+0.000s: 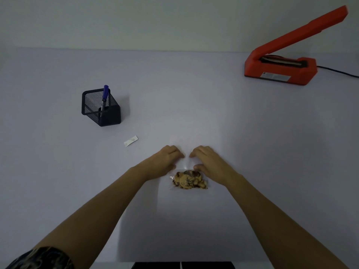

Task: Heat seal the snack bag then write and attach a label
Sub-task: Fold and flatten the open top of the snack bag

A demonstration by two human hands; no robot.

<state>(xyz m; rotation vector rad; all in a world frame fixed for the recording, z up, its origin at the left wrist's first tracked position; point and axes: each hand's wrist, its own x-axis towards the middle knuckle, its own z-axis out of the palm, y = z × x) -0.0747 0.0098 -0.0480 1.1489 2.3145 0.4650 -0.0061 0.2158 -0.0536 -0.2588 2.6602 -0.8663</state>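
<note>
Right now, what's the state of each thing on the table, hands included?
heat sealer, arm raised, open.
snack bag, flat on table, cookies at near end, not in sealer.
label, loose on table, not on bag.
pen, upright in mesh holder.
left hand, on bag's far part, grip unclear.
right hand, same.
</note>
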